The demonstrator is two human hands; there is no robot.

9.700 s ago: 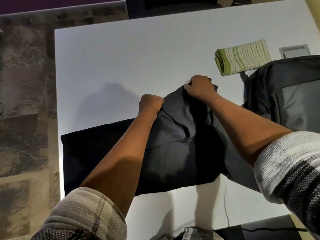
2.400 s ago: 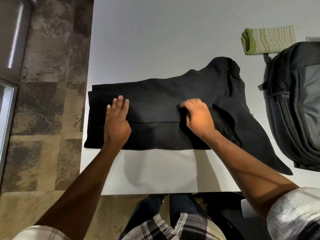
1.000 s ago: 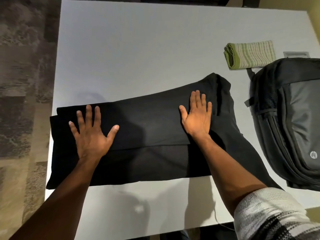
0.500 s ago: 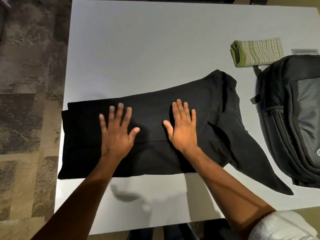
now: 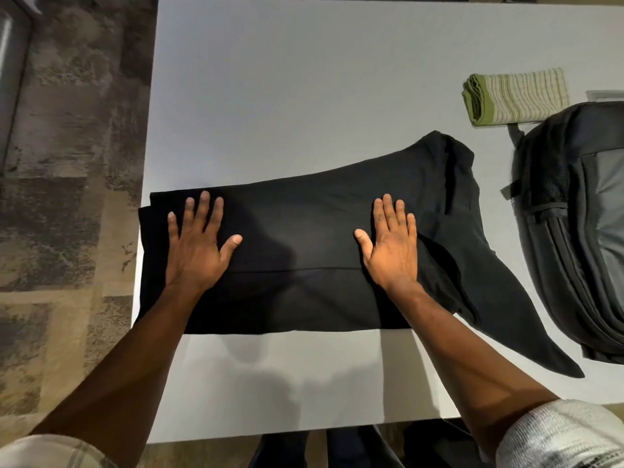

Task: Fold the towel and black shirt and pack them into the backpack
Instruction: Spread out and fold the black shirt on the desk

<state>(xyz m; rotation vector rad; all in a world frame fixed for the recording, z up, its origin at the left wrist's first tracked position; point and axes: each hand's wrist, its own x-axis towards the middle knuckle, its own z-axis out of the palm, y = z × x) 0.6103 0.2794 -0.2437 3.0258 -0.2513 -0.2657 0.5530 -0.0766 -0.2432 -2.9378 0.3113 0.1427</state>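
The black shirt (image 5: 304, 238) lies folded lengthwise across the white table (image 5: 304, 79), its left end reaching the table's left edge. One sleeve trails loose toward the near right. My left hand (image 5: 197, 244) presses flat on the shirt's left part, fingers straight and spread. My right hand (image 5: 391, 244) presses flat on its right part, just left of the bunched collar end. The folded green striped towel (image 5: 516, 99) rests at the far right. A dark grey backpack (image 5: 580, 224) lies flat along the right edge, touching the towel's near side.
Patterned carpet (image 5: 67, 197) runs along the table's left side. A small grey plate (image 5: 604, 95) is set into the table beyond the backpack. My legs and a dark chair seat show below the table's near edge.
My hands have slid apart across the shirt in the last half second, the left toward the left end and the right toward the collar end. Earlier the shirt was folded over lengthwise.
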